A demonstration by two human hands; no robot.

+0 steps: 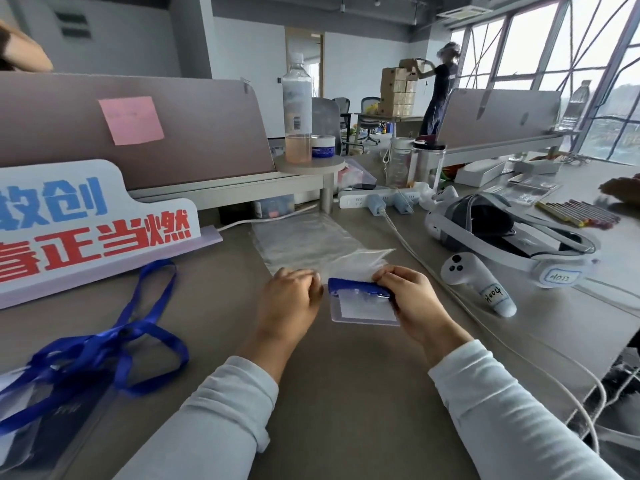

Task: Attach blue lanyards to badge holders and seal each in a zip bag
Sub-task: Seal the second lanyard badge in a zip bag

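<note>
Both hands met at the middle of the desk [346, 393], at the near edge of a clear zip bag [311, 244] that lay flat and stretched away toward the divider. The left hand [294, 299] was curled, its fingertips pinched on the bag's near edge. The right hand [412, 299] gripped a badge holder [362, 303] by its right side, thumb and fingers closed near the blue top strip. The holder had a clear body with a white card inside, and its blue end touched the bag's mouth; whether it had entered the opening could not be told, since the plastic there was crumpled and glary.

Well to the left, a loose tangle of blue lanyards [104, 348] lay on the desk, partly over a stack of what looked like more holders at the frame's lower-left edge. Behind them stood a white sign [86, 223] with blue and red characters. A pink note [131, 121] was stuck to the divider.

To the right of the bag lay a white controller [481, 282] and, beyond it, a headset [502, 233]. A cable ran from a power strip [377, 199] past the right hand. A bottle [297, 112] stood on a small round shelf behind the bag.
</note>
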